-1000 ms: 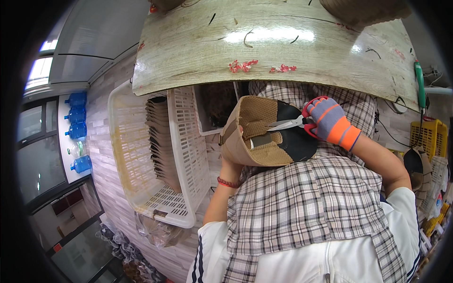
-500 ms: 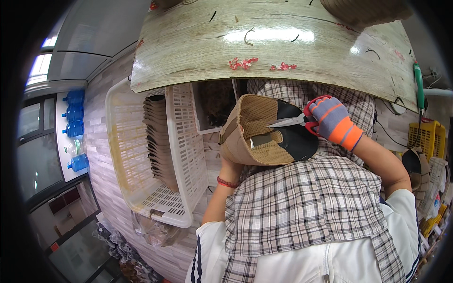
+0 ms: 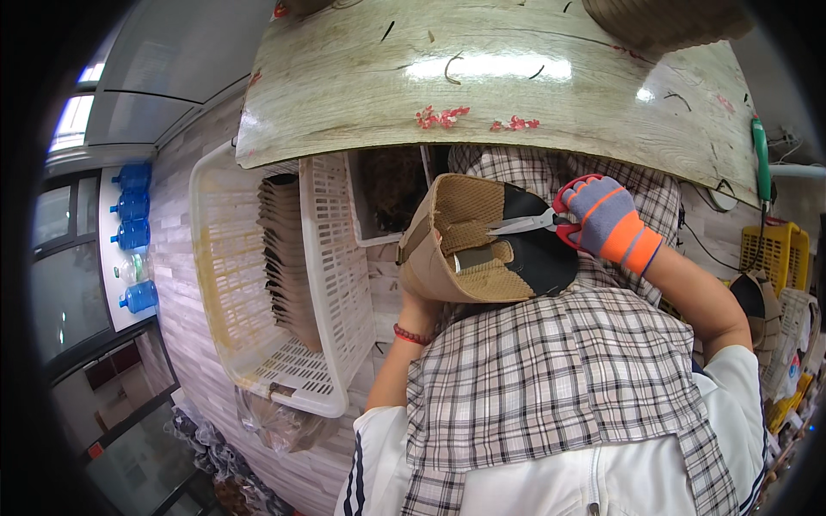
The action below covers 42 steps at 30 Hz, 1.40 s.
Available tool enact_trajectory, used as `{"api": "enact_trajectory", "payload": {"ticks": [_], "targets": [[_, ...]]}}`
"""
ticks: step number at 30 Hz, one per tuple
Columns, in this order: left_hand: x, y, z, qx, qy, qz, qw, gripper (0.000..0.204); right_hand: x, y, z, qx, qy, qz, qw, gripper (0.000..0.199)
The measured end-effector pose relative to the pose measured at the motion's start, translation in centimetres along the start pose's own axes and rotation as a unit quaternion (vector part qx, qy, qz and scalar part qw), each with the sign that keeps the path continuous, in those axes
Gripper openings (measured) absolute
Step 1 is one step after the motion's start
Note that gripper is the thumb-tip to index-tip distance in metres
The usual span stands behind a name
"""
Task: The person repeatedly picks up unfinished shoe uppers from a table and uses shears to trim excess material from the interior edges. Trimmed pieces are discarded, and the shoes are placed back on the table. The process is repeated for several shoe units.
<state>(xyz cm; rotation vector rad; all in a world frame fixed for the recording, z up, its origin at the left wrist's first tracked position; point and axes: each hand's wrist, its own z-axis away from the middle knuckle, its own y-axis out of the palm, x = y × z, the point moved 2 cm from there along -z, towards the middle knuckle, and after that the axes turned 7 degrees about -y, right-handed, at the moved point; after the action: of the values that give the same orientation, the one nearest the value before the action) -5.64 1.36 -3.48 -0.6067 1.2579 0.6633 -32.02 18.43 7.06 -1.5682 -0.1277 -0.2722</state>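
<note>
A person's left hand [image 3: 419,303], mostly hidden, holds a tan and black shoe upper [image 3: 482,241] from below, above a checked apron [image 3: 559,370]. The gloved right hand [image 3: 607,219] grips scissors [image 3: 529,224], blades touching the shoe. A white basket [image 3: 331,258] stands left, beside the desk [image 3: 516,77].

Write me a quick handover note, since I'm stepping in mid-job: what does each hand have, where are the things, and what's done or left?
Left hand: mostly hidden under the tan and black shoe upper, holding it up over the lap.
Right hand, in a purple and orange glove, grips small scissors, blades resting on the upper's tan fabric.
White crate to the left holds a stack of similar pieces.
Wooden tabletop carries loose thread scraps.
Done: cannot tell. Left: this upper is in hand, scissors at it.
</note>
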Motion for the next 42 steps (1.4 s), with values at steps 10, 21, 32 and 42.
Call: {"api": "enact_trajectory", "payload": {"ticks": [10, 21, 32, 42], "targets": [[-0.7, 0.5, 0.3, 0.02, -0.096, 0.281, 0.955, 0.035, -0.5, -0.5, 1.1, 0.009, 0.066, -0.053, 0.996, 0.024], [0.8, -0.2, -0.3, 0.021, -0.024, 0.006, 0.999, 0.044, 0.0, 1.8, 1.6, 0.059, 0.16, -0.124, 0.978, 0.031], [-1.8, 1.5, -1.6, 0.012, -0.175, 0.319, 0.931, 0.044, 0.5, 1.1, 1.1, -0.061, 0.032, -0.041, 0.997, 0.032], [-2.3, 2.1, -1.1, 0.024, -0.116, 0.347, 0.93, 0.048, 2.6, 0.6, -4.7, -0.015, -0.063, 0.06, 0.996, 0.026]]}}
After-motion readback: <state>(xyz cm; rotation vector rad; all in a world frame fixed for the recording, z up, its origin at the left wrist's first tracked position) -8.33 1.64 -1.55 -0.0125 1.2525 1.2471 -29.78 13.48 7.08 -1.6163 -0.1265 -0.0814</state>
